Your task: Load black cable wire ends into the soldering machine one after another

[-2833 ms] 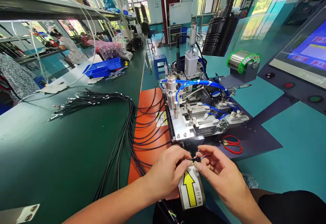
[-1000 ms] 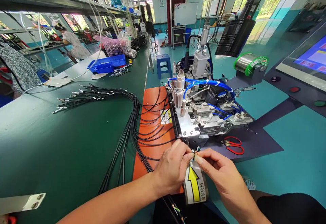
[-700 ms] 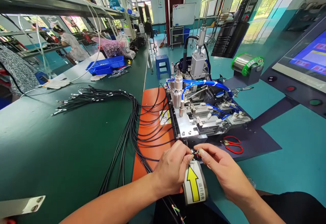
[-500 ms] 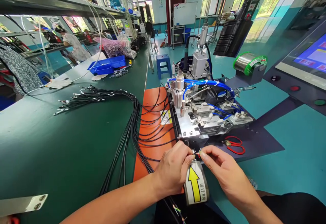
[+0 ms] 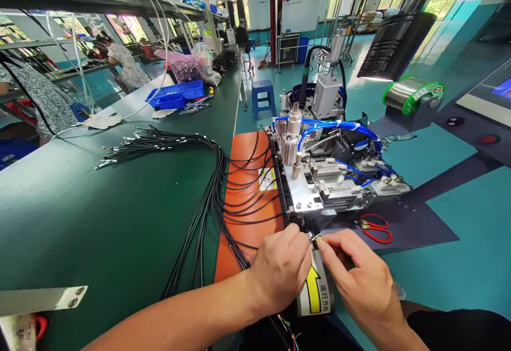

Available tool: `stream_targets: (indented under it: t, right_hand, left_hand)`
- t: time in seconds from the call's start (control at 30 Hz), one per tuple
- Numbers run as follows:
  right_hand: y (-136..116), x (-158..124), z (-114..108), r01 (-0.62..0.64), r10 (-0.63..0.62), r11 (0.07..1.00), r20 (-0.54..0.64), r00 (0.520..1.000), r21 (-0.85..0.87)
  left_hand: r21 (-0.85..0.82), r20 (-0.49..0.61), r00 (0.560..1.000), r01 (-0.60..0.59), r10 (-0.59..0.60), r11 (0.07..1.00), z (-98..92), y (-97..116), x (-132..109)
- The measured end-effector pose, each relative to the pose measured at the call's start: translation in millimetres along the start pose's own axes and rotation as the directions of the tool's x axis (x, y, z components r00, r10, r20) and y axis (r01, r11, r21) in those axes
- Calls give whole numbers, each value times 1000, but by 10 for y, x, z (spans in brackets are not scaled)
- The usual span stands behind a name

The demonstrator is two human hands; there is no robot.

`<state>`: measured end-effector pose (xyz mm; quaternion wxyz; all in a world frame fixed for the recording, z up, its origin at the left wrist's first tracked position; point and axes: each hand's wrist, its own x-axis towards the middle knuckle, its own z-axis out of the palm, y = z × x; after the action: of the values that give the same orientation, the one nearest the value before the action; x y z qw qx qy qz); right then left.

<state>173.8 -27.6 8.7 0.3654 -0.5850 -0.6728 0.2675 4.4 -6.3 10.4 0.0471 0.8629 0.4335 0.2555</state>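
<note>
My left hand (image 5: 281, 268) is closed, its fingers curled around the end of a black cable that is mostly hidden by the hand. Thin coloured wires (image 5: 315, 238) stick out toward my right hand (image 5: 359, 274), which pinches their tips between thumb and forefinger. Both hands are just in front of the metal machine (image 5: 339, 175), above a silver cylinder (image 5: 326, 300) with a yellow arrow label. Black cables (image 5: 215, 180) run in a bundle over the green table and orange mat (image 5: 243, 148), several reaching the machine's edge. More stripped wire ends (image 5: 284, 320) hang below my left wrist.
Red-handled cutters (image 5: 377, 228) lie right of the machine. Behind them are a solder wire spool (image 5: 413, 95) and a control panel (image 5: 479, 122). Blue trays (image 5: 175, 95) stand on the far table. A metal bracket (image 5: 43, 300) juts in at left. Co-workers (image 5: 125, 63) are at the left.
The view has swung slightly left, shifting the scene rightward. My left fist has turned and closed more fully; the fingertips of both hands are slightly farther apart, with more coloured wire showing.
</note>
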Motion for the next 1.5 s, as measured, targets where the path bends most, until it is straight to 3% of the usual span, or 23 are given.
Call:
stream_targets:
  t: [0.1,0.23,0.33,0.43,0.53,0.6,0.7,0.93,1.5]
  right_hand:
    - [10,-29,102,216,-224,962,-29,974,-168]
    - [-4,-26,99,271,-276,922,20,961,-275]
    - [0,22,-79,170,-166,976,40,985,-136]
    - [39,100,-297,-67,67,997,-18,998,-34]
    - [85,173,-401,-208,202,977,110,973,49]
    - [100,208,-391,-225,193,965,220,956,132]
    - [97,251,-327,-213,144,949,286,947,230]
    - [101,316,-274,-212,98,926,345,933,312]
    - [121,325,-259,-193,88,950,383,920,245]
  left_hand:
    - [29,14,1000,-10,10,1000,1,1,-16]
    - [-39,67,998,-12,14,999,-7,-46,-18]
    - [-123,80,995,66,-56,990,-13,-84,3]
    - [-198,107,990,110,-90,974,-16,-99,24]
    - [-243,112,989,118,-93,963,-14,-102,31]
    - [-257,106,990,114,-89,960,-9,-105,29]
    - [-265,112,991,103,-75,959,-2,-114,27]
    - [-270,125,990,103,-72,957,4,-123,32]
    - [-279,122,991,86,-54,956,-1,-132,31]
